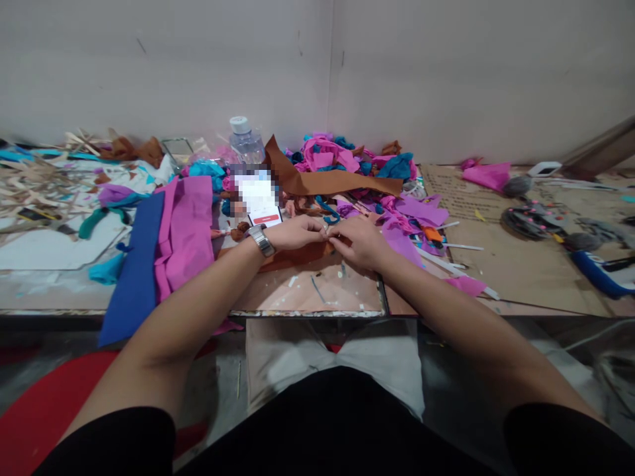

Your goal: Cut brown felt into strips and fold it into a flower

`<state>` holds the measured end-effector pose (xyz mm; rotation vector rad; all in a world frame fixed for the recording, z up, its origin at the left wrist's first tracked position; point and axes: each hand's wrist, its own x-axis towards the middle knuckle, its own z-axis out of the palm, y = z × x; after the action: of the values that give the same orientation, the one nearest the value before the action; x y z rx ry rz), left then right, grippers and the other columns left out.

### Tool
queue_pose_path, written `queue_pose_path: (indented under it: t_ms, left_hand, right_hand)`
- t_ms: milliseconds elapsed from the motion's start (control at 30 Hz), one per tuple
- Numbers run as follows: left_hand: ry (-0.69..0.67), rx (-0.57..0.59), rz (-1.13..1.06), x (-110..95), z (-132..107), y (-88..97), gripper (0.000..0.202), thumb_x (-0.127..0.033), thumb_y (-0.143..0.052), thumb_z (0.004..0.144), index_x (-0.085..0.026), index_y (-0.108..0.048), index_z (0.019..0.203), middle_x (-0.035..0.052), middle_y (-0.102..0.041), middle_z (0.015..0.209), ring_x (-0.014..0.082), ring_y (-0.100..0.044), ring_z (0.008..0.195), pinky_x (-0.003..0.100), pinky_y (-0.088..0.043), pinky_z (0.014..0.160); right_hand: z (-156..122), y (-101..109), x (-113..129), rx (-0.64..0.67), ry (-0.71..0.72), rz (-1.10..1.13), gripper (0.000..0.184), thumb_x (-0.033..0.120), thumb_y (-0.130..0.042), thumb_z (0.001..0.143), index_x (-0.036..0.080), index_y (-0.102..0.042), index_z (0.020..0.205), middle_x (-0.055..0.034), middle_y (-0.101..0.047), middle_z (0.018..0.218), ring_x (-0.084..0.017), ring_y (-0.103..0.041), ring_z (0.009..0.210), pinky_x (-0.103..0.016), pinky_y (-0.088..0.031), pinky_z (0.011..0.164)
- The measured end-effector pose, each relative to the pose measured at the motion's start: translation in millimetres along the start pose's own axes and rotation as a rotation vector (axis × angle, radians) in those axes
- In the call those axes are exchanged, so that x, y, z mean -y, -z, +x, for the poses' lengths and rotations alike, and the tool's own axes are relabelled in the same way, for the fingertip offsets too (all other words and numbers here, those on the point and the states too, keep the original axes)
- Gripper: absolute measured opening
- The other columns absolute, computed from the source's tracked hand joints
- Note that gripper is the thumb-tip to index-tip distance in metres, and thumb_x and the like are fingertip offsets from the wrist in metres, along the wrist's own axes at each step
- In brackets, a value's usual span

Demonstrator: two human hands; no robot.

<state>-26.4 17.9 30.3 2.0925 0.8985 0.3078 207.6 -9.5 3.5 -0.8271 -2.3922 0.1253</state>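
My left hand [300, 231], with a metal watch [262, 240] on its wrist, is closed in a pinch. My right hand [360, 239] pinches too, its fingertips meeting those of the left. What lies between the fingers is too small and covered to make out. Just below them spreads a brown fabric piece [292, 258], partly hidden by my left hand; whether it is gripped I cannot tell. A lit phone [260, 198] leans behind my left hand. Above both hands a longer brown strip [342, 183] lies across crumpled pink and blue scraps [327, 153].
Left of my arm are pink sheets [186, 228], a blue sheet [133, 264] and green-handled pliers [94, 221]. A water bottle [245, 142] stands near the wall. White sticks [456, 268] and purple scraps [421, 210] lie to the right, beside cardboard [476, 211] and a dark round dish [530, 221].
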Motion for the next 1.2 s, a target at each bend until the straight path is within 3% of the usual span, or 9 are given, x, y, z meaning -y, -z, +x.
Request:
queue_pose_path:
  t_ms: [367, 700, 1000, 1200]
  left_hand:
    - [0.004, -0.027, -0.049, -3, -1, 0.7, 0.043, -0.053, -0.056, 0.095, -0.015, -0.07, 0.08, 0.0005, -0.057, 0.069, 0.0113, -0.045, 0.061, 0.027, -0.034, 0.062]
    - [-0.029, -0.037, -0.136, -6, -2, -0.7, 0.038, -0.049, -0.06, 0.093, -0.015, -0.073, 0.08, 0.0024, -0.064, 0.075, 0.0128, -0.052, 0.068, 0.027, -0.04, 0.068]
    - [-0.076, -0.055, 0.007, -9, -4, -1.3, 0.039, -0.049, -0.055, 0.097, -0.015, -0.066, 0.08, -0.0002, -0.058, 0.071, 0.0117, -0.047, 0.064, 0.026, -0.036, 0.065]
    - [-0.089, -0.069, 0.091, -16, -6, -1.5, 0.037, -0.047, -0.054, 0.098, -0.016, -0.066, 0.082, 0.0014, -0.062, 0.075, 0.0131, -0.05, 0.067, 0.027, -0.037, 0.066]
  right_hand:
    - [0, 1, -1, -0.018, -0.01, -0.009, 0.013, 0.025, -0.064, 0.097, 0.022, -0.075, 0.102, -0.0069, -0.079, 0.098, -0.027, -0.068, 0.095, -0.043, -0.043, 0.09]
    - [1, 6, 3, -0.01, -0.001, -0.047, 0.014, 0.026, -0.062, 0.097, 0.022, -0.074, 0.101, -0.007, -0.079, 0.095, -0.027, -0.067, 0.093, -0.044, -0.041, 0.088]
    - [2, 9, -1, 0.01, -0.001, 0.054, 0.015, 0.027, -0.061, 0.097, 0.02, -0.073, 0.101, -0.008, -0.076, 0.092, -0.027, -0.066, 0.089, -0.042, -0.044, 0.085]
    - [2, 11, -2, 0.031, -0.015, 0.054, 0.013, 0.028, -0.061, 0.097, 0.021, -0.072, 0.1, -0.007, -0.075, 0.091, -0.026, -0.065, 0.087, -0.041, -0.044, 0.085]
